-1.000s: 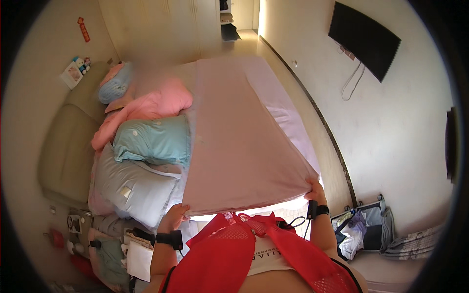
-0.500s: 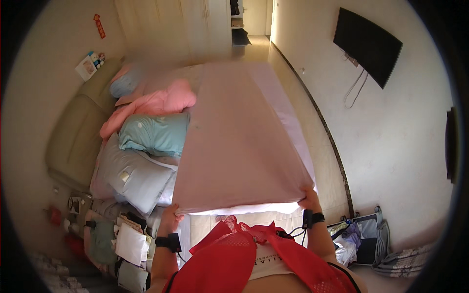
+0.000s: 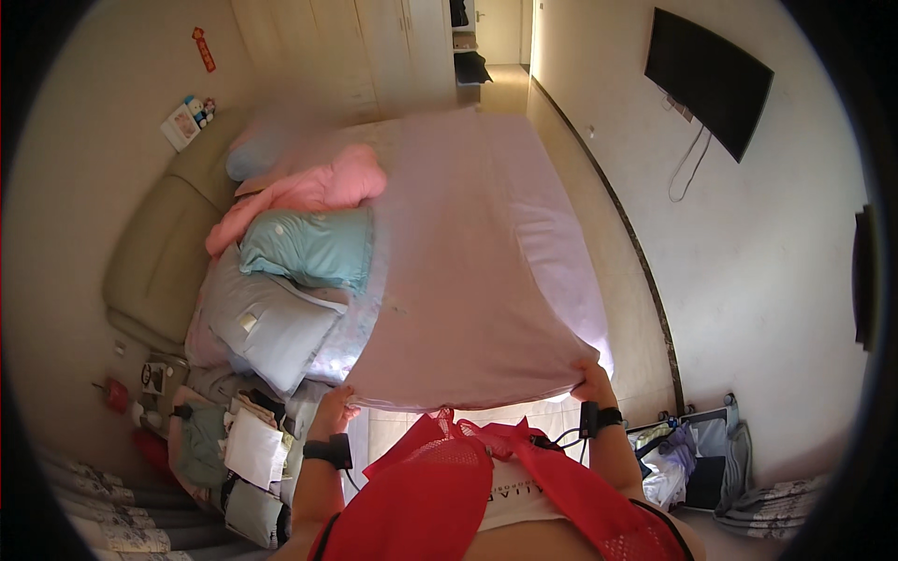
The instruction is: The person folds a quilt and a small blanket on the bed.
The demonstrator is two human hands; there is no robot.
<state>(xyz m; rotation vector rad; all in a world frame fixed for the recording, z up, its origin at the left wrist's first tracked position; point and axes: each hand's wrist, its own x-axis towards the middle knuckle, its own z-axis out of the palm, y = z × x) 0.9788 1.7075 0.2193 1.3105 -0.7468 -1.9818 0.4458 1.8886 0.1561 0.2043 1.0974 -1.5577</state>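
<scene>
A mauve bed sheet (image 3: 458,318) stretches toward me over the bed, its near edge raised and sagging a little between my hands. At the left end of that edge, my left hand (image 3: 335,409) is closed on the cloth. My right hand (image 3: 593,381) grips the right end the same way. Beyond, the sheet runs to the far side of the bed. Left of it lie a teal pillow (image 3: 307,248), a grey pillow (image 3: 271,327) and a bunched pink cover (image 3: 323,184). A patterned pale mattress cover (image 3: 341,360) shows beside the grey pillow.
A padded green headboard (image 3: 168,252) stands at the left. Piled folded clothes (image 3: 253,444) lie at the lower left. An open suitcase (image 3: 702,458) sits on the floor at the lower right. A television (image 3: 709,82) hangs on the right wall, with wardrobes (image 3: 365,47) at the back.
The sheet's left edge has drawn inward to the right, uncovering more of the patterned cover. Its taut surface now sags. My left hand has shifted slightly right; the view has moved a little.
</scene>
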